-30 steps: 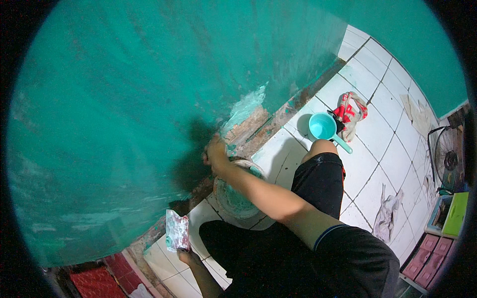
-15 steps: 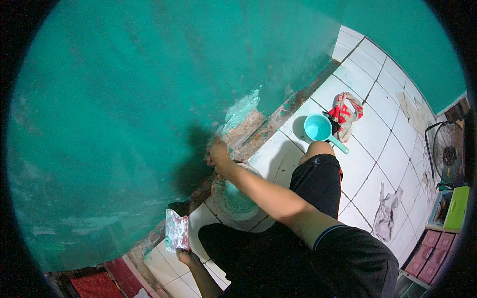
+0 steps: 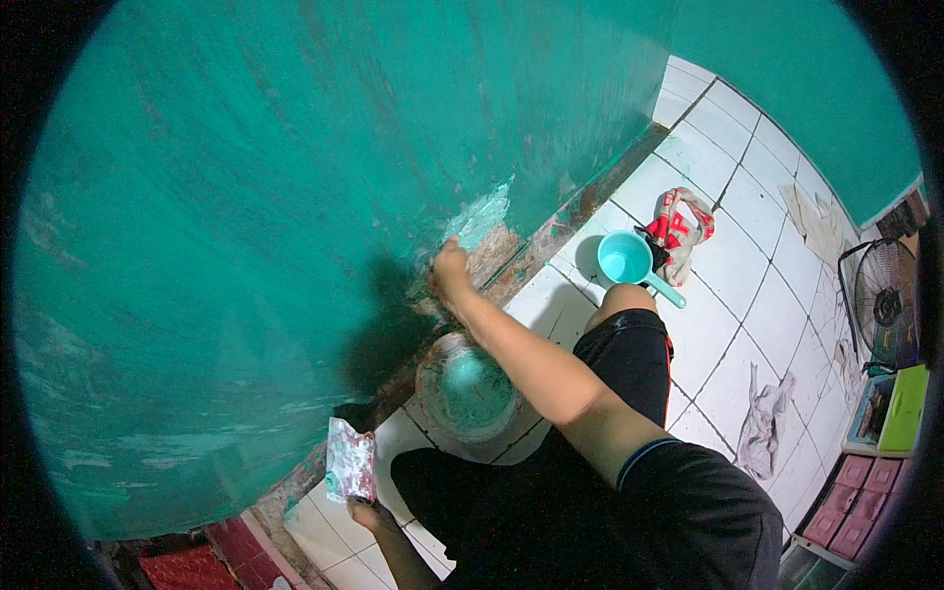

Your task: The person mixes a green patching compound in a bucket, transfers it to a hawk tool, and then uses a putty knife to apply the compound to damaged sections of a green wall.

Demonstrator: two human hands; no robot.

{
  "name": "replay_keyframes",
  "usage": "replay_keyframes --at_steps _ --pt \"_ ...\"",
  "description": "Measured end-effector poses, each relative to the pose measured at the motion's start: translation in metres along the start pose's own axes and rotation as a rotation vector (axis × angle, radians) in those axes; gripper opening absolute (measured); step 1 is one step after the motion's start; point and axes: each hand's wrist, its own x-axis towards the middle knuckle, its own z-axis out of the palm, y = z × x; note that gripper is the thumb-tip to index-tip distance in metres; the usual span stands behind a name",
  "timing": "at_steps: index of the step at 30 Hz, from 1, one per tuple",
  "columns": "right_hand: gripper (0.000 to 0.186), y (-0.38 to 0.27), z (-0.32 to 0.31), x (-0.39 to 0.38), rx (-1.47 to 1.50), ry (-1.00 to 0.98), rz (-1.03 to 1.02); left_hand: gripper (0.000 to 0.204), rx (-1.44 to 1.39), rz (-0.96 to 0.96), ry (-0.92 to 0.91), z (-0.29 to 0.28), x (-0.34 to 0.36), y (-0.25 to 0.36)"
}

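Observation:
My left hand (image 3: 366, 512) grips the lower end of a flat palette (image 3: 350, 460) smeared with white and pale green paste, held beside the foot of the wall. My right hand (image 3: 451, 272) is closed at the green wall (image 3: 285, 197); what it holds, if anything, is hidden behind the fingers. Just beyond it is a pale, freshly smeared patch (image 3: 480, 218), with bare brownish plaster (image 3: 492, 254) below. Under my right forearm a round tub (image 3: 454, 421) with green and whitish residue stands on the floor, partly covered by the arm.
A turquoise dipper (image 3: 625, 258) sits by my knee, against a red-and-beige cloth (image 3: 680, 236). Farther right are a crumpled grey cloth (image 3: 762, 428), a fan (image 3: 885, 295), a box with a green lid (image 3: 903, 411) and pink drawers (image 3: 854, 506). A rough ledge runs along the wall's foot.
My right hand has moved up and to the right along the wall, closer to the pale patch. More of the tub shows now. My left hand and the palette have barely moved.

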Motion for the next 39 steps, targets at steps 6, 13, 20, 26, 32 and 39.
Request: replay_keyframes --at_steps 6,13,20,26,32,39 --pt "0.051 0.012 -0.026 -0.041 -0.038 -0.036 -0.232 0.037 -0.009 0.0 -0.022 0.0 0.0 -0.001" --pt "0.051 -0.025 -0.036 0.005 0.202 0.021 -0.075 0.034 0.021 0.033 -0.14 -0.01 0.013 -0.007" --pt "0.053 -0.021 -0.037 -0.044 -0.015 0.002 -0.123 0.033 -0.015 0.068 -0.133 -0.005 0.008 -0.008" --pt "0.043 -0.064 -0.045 -0.059 0.024 -0.118 0.048 0.037 0.274 0.169 -0.153 0.001 0.008 -0.008" --pt "0.038 -0.043 -0.113 -0.139 -0.475 -0.302 0.111 0.032 -0.155 -0.014 -0.178 0.043 -0.02 -0.01" --pt "0.03 -0.004 -0.16 -0.148 -2.106 -0.787 -0.606 0.033 -0.027 -0.172 -0.165 0.1 -0.062 -0.023"
